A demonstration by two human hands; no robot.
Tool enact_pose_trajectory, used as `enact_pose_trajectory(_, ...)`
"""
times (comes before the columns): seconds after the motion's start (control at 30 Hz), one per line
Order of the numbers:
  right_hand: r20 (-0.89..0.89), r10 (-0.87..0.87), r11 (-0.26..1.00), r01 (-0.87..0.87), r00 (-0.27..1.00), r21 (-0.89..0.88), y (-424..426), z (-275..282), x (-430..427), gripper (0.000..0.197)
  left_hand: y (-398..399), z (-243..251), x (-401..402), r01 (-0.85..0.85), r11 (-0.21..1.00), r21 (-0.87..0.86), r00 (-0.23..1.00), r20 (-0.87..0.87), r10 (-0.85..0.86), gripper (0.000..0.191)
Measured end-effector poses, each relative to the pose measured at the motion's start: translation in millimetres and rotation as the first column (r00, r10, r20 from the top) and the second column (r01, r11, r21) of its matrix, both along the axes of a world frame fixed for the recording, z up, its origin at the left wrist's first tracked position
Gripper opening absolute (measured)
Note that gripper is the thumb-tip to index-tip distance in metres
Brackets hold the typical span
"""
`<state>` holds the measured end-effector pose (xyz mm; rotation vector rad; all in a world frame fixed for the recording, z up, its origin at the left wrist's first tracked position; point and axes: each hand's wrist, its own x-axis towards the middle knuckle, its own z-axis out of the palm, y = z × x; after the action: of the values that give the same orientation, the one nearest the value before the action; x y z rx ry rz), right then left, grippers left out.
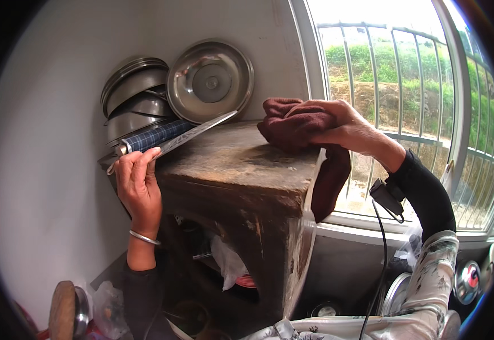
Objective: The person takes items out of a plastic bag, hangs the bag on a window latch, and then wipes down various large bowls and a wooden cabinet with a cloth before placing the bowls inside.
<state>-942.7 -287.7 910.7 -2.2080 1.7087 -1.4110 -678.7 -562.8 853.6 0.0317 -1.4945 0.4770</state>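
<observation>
My left hand point(140, 182) grips a long, thin, flat object point(196, 134) with a patterned face, tilted up to the right over a worn wooden cabinet top point(234, 157). Close by lies a folded umbrella in blue checked cloth point(157, 135). Bunched in my right hand point(349, 127) is a dark red cloth point(294, 123), held over the cabinet's right corner with one end hanging beside it. Behind the flat object a round metal basin point(211, 83) leans against the wall, next to stacked metal bowls point(136, 91).
A barred window point(391, 106) is at the right. A black cable point(384, 255) hangs near my right arm. Low left are a round wooden board point(63, 310) and a plastic bag point(110, 310); metal lids point(467, 280) stand low right.
</observation>
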Motion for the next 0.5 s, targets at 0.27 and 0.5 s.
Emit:
enact_pose_trajectory(0.27, 0.332, -0.167, 0.871, 0.297, 0.928, -0.391, 30.6, -28.9, -125.6, 0.048, 22.1, -4.4, -22.2, -0.049, 0.998, -0.034, 0.991, -0.128, 0.044, 0.013)
enact_pose_trajectory(0.5, 0.29, -0.347, 0.841, 0.433, 0.892, -0.326, -17.4, -22.6, -225.6, 0.043, 29.6, -5.6, -31.8, -0.028, 0.998, 0.062, 0.987, -0.155, 0.037, 0.013)
